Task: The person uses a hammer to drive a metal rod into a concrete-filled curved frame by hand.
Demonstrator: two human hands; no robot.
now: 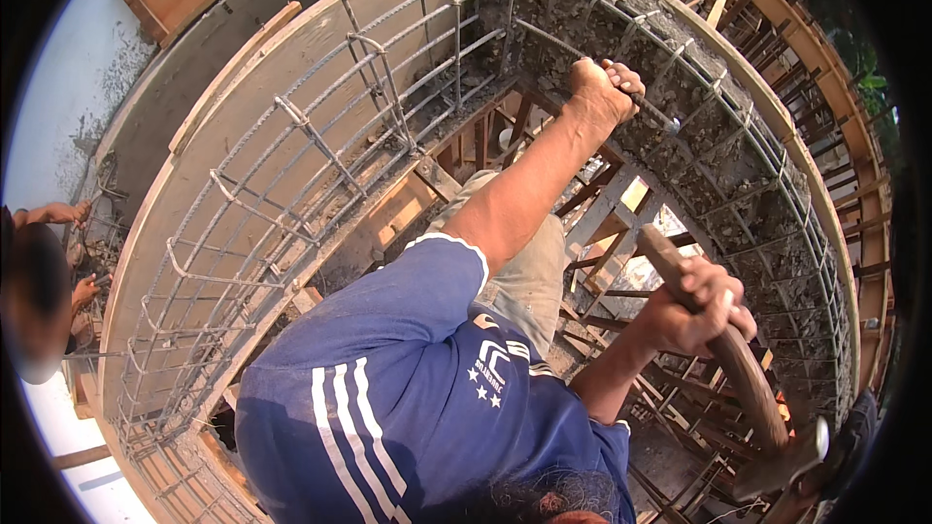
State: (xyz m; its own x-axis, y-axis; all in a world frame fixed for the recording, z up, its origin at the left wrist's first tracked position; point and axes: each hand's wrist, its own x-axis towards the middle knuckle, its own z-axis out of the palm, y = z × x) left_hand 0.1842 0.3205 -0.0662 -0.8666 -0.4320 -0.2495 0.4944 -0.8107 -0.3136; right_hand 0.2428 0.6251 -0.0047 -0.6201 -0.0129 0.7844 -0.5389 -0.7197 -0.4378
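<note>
My left hand (pixel 604 92) is wrapped round a long thin steel chisel rod (pixel 551 37). Its far end reaches the rough concrete (pixel 670 68) beside the steel bars, and its blunt, shiny end sticks out on the right of my fist. Lower down on the right, my right hand (pixel 701 306) grips a hammer (pixel 746 369) by its worn wooden handle. The heavy metal head hangs at the lower right, well apart from the chisel.
A cage of tied steel bars (pixel 291 121) runs along the curved formwork board (pixel 209 233) on the left. Beneath me, timber props (pixel 612 223) cross over an open drop. Another person's hand (pixel 73 212) shows at the far left. Wooden scaffolding (pixel 845 126) stands on the right.
</note>
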